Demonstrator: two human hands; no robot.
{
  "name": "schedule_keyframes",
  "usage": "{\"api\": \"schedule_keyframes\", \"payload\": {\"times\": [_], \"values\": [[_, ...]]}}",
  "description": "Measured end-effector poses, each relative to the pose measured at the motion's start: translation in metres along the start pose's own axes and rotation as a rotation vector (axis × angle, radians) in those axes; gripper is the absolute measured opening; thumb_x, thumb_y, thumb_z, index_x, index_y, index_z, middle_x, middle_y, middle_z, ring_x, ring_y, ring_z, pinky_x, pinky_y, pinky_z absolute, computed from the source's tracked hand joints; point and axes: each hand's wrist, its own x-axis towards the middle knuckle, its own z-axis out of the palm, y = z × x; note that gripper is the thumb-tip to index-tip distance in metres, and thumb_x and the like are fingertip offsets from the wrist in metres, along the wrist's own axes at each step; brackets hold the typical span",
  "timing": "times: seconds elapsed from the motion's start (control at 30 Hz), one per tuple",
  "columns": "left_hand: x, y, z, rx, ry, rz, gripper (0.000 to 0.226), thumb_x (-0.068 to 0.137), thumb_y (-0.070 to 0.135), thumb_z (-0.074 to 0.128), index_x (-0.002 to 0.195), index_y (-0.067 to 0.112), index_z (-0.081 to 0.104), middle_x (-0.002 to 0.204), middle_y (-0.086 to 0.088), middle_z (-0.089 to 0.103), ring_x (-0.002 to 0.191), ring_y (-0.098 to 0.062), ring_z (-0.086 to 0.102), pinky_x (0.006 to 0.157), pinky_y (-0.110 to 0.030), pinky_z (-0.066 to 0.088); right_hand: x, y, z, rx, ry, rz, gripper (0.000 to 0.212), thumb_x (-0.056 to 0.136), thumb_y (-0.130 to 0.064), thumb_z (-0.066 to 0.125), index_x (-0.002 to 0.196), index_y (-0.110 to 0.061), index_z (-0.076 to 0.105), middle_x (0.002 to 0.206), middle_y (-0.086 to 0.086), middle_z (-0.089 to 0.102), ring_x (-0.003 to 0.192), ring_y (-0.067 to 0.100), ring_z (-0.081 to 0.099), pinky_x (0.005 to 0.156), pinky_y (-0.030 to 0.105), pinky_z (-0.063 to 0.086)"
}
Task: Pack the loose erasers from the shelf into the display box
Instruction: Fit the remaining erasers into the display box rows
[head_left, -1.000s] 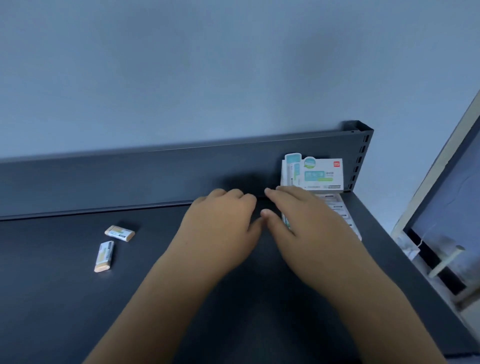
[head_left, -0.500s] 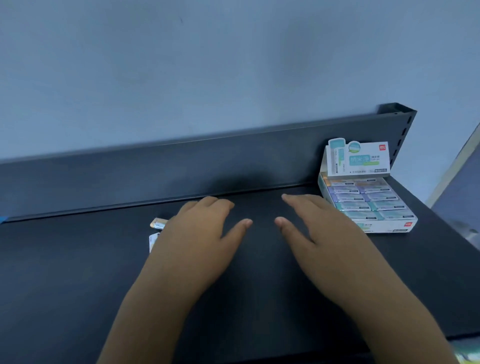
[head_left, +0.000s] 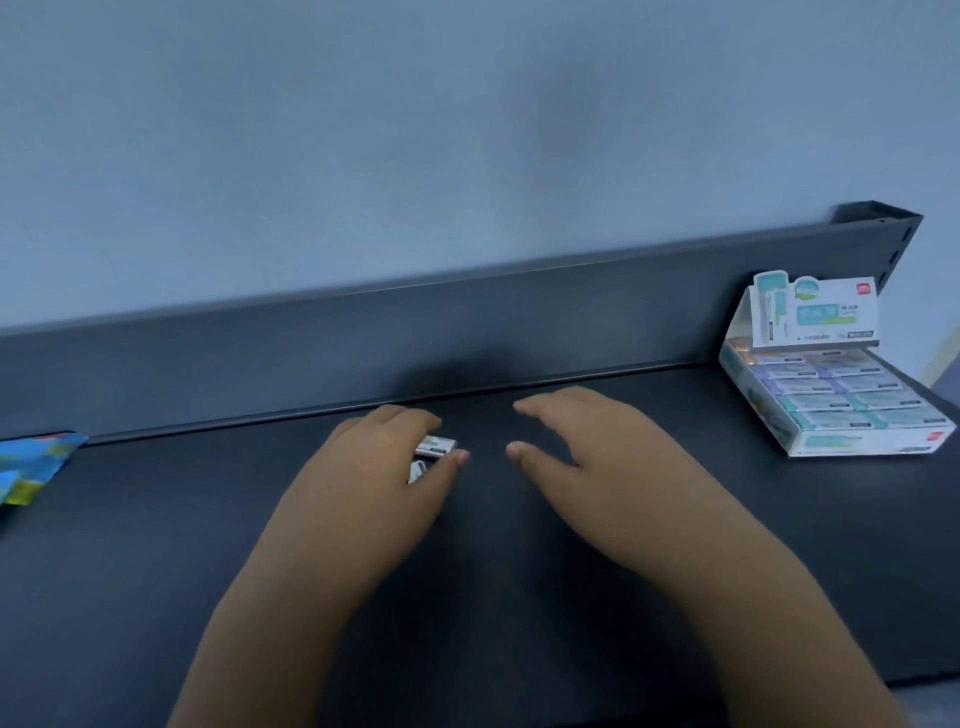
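Head view: two loose erasers sit mid-shelf, mostly hidden under the left hand (head_left: 384, 467). The far eraser (head_left: 439, 445) shows a white sleeve end between the fingertips and thumb. The near eraser (head_left: 418, 470) shows only a small white corner just beside the thumb. The two lie close together; contact between them can't be resolved.

Left hand is palm down over both, fingers bent forward and thumb tip beside the far eraser. Can't tell if it is actually gripping either one or just covering them; blur and occlusion.

Right hand (head_left: 592, 457) is palm down just right of the left one, fingers straight and slightly spread, thumb out, nothing in it. There's a gap between the two thumbs.

Display box (head_left: 852, 444) is at the far right end of the shelf (head_left: 156, 545), well apart from both hands. Its header card (head_left: 815, 312) stands upright at the back. Rows of sleeved erasers fill the tray, two columns across.

Behind it all is a dark back panel (head_left: 363, 353), with a slotted upright (head_left: 893, 249) at its right end. A blue packet (head_left: 31, 462) lies at the left edge, partly out of frame. Plain grey-blue wall (head_left: 467, 130) sits above.
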Motion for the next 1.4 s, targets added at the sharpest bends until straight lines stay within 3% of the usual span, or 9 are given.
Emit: {"api": "schedule_keyframes", "payload": {"times": [0.2, 0.3, 0.43, 0.63, 0.77, 0.9, 1.03, 1.2, 1.4], "values": [[-0.006, -0.042, -0.012, 0.056, -0.162, 0.09, 0.042, 0.088, 0.05, 0.054, 0.128, 0.04, 0.055, 0.129, 0.02, 0.056, 0.121, -0.015, 0.053, 0.096, -0.041, 0.05, 0.02, -0.044, 0.035, -0.027, -0.118, 0.071, 0.036, 0.101, -0.035, 0.049, 0.135, -0.028, 0.058, 0.132, -0.006, 0.057, 0.124, 0.016, 0.052, 0.104, 0.037, 0.044], [-0.009, -0.05, -0.011, 0.089, -0.252, 0.149, 0.049, 0.083, 0.039, 0.049, 0.132, 0.042, 0.047, 0.134, 0.019, 0.053, 0.121, -0.018, 0.05, 0.096, -0.044, 0.05, 0.039, -0.056, 0.054, -0.115, -0.203, 0.086, 0.022, 0.094, -0.02, 0.049, 0.11, -0.021, 0.064, 0.111, 0.001, 0.06, 0.105, 0.024, 0.058, 0.093, 0.043, 0.049], [-0.013, -0.054, -0.006, 0.09, -0.328, 0.248, 0.044, 0.089, 0.027, 0.048, 0.129, 0.043, 0.044, 0.137, 0.02, 0.047, 0.124, -0.018, 0.044, 0.097, -0.044, 0.049, 0.062, -0.067, 0.068, -0.264, -0.289, 0.124, 0.013, 0.086, -0.017, 0.059, 0.095, -0.019, 0.067, 0.099, 0.003, 0.065, 0.09, 0.025, 0.063, 0.076, 0.034, 0.052], [-0.023, -0.054, -0.011, 0.249, -0.264, 0.241, 0.034, 0.096, 0.034, 0.056, 0.129, 0.033, 0.047, 0.127, 0.009, 0.042, 0.116, -0.021, 0.042, 0.08, -0.034, 0.041, 0.068, -0.071, 0.067, -0.42, -0.096, 0.241, 0.01, 0.079, -0.016, 0.063, 0.069, -0.013, 0.061, 0.069, 0.002, 0.056, 0.061, 0.021, 0.055, 0.053, 0.025, 0.041], [-0.021, -0.054, -0.013, 0.289, -0.196, 0.179, 0.027, 0.095, 0.041, 0.056, 0.118, 0.029, 0.053, 0.112, 0.006, 0.048, 0.112, -0.02, 0.045, 0.075, -0.032, 0.036, 0.063, -0.071, 0.07, -0.437, -0.079, 0.237, 0.005, 0.082, -0.026, 0.068, 0.084, -0.023, 0.065, 0.084, -0.003, 0.06, 0.075, 0.02, 0.059, 0.054, 0.027, 0.04], [-0.016, -0.055, -0.011, 0.23, -0.186, 0.136, 0.013, 0.095, 0.028, 0.055, 0.107, 0.029, 0.059, 0.104, 0.007, 0.049, 0.103, -0.019, 0.05, 0.069, -0.032, 0.037, 0.053, -0.069, 0.068, -0.451, -0.078, 0.209, 0.005, 0.084, -0.026, 0.066, 0.089, -0.025, 0.067, 0.091, -0.003, 0.063, 0.081, 0.021, 0.062, 0.056, 0.027, 0.042], [-0.012, -0.063, -0.017, 0.241, -0.16, 0.115, 0.011, 0.091, 0.027, 0.056, 0.1, 0.032, 0.059, 0.1, 0.008, 0.054, 0.094, -0.016, 0.056, 0.069, -0.033, 0.046, 0.037, -0.061, 0.053, -0.375, -0.063, 0.208, 0.01, 0.087, -0.036, 0.065, 0.089, -0.027, 0.068, 0.09, -0.006, 0.062, 0.084, 0.02, 0.063, 0.063, 0.029, 0.051], [-0.011, -0.037, -0.023, 0.158, -0.108, 0.164, 0.016, 0.088, 0.024, 0.052, 0.096, 0.035, 0.06, 0.096, 0.011, 0.054, 0.085, -0.01, 0.055, 0.072, -0.033, 0.052, 0.012, -0.032, 0.033, -0.181, 0.045, 0.207, 0.011, 0.085, -0.035, 0.063, 0.089, -0.028, 0.07, 0.086, -0.009, 0.065, 0.084, 0.014, 0.064, 0.073, 0.041, 0.059], [0.0, 0.022, -0.007, 0.077, -0.034, 0.219, 0.014, 0.089, 0.032, 0.056, 0.099, 0.036, 0.064, 0.096, 0.012, 0.056, 0.087, -0.007, 0.056, 0.077, -0.036, 0.053, -0.015, 0.021, -0.004, -0.102, 0.229, 0.114, 0.01, 0.086, -0.038, 0.068, 0.092, -0.032, 0.07, 0.086, -0.012, 0.061, 0.085, 0.007, 0.057, 0.076, 0.037, 0.052]]}}
